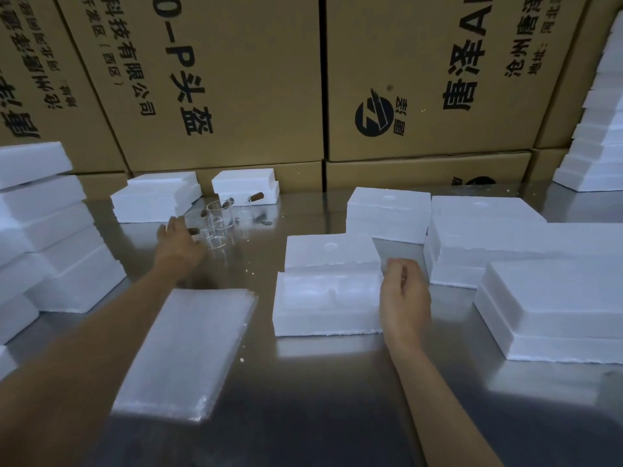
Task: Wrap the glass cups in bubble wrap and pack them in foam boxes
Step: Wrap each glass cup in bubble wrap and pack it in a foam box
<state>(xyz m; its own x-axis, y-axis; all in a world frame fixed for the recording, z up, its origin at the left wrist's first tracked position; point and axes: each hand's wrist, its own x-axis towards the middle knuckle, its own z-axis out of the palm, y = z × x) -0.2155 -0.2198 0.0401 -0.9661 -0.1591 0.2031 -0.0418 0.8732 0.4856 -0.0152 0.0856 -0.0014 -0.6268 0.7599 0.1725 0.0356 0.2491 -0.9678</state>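
Background: printed cardboard cartons (pixel 236 79) stacked behind a steel table (pixel 320 399). Closed foam boxes (pixel 556 315) stood at left and right. One open foam box (pixel 323 308) lay centre, its lid (pixel 332 251) slid back. Stack of bubble wrap (pixel 183 352) lay near the front. Glass cups (pixel 219 227) clustered at the far left-centre. Left hand (pixel 180 239), fingers relaxed, reached to the cups; grasp unclear. Right hand (pixel 403 291) pinched one thin bubble sheet (pixel 382 256). Step judged: fetching a cup for wrapping. Next move needs a firm hold on slippery glass.
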